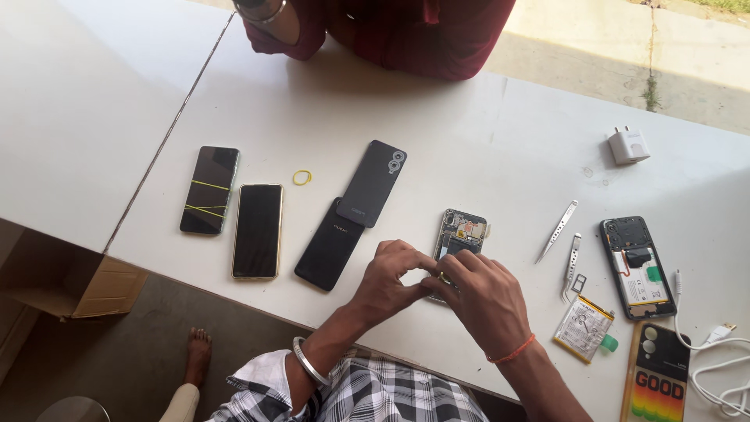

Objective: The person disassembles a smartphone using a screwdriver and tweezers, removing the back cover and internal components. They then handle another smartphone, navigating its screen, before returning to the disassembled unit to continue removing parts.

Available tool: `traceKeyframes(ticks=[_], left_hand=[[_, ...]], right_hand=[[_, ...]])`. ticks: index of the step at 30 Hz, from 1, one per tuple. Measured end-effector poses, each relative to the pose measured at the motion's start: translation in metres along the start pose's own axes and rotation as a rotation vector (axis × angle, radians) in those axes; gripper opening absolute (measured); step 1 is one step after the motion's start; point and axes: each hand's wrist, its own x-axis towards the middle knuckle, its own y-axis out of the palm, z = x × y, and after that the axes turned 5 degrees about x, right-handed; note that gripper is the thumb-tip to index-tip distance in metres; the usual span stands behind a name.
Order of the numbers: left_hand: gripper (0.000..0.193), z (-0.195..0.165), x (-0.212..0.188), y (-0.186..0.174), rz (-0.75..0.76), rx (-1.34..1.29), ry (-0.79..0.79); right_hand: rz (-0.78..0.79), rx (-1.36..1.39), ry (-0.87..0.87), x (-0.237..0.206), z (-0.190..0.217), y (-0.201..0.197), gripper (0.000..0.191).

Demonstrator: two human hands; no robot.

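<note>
At the table's near edge, opened phone [459, 238] lies long axis near-to-far, its near end under both hands: left hand [388, 280] and right hand [483, 297] pinch a small yellow band [442, 277] narrowly between fingertips.

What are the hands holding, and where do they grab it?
Both hands, left hand and right hand, meet over the lower end of an opened phone. Something small shows between the fingertips, too tiny to identify.
</note>
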Motion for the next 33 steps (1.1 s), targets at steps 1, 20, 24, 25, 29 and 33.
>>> traceKeyframes(ticks=[1,20,24,25,29,33], left_hand=[[0.028,0.001,-0.001,-0.001,0.013,-0.011,-0.006],[0.037,-0.013,0.013,-0.015,0.241,-0.129,-0.101],[0.026,-0.012,0.014,-0.014,0.337,-0.319,-0.183],[0.026,-0.011,0.013,-0.013,0.281,-0.278,-0.095],[0.024,-0.001,0.015,-0.010,0.198,-0.116,0.006],[0.029,0.004,0.014,-0.013,0.216,-0.070,-0.027]], right_hand=[[-0.016,0.028,-0.024,0.000,0.000,-0.002,0.027],[-0.018,0.227,-0.099,0.000,-0.003,-0.016,0.018],[0.019,0.273,-0.101,-0.003,-0.007,-0.015,0.013],[0.027,0.255,-0.075,-0.004,-0.006,-0.014,0.015],[0.106,0.251,0.079,-0.004,-0.001,-0.005,0.018],[-0.003,0.406,-0.101,-0.003,-0.005,-0.006,0.018]])
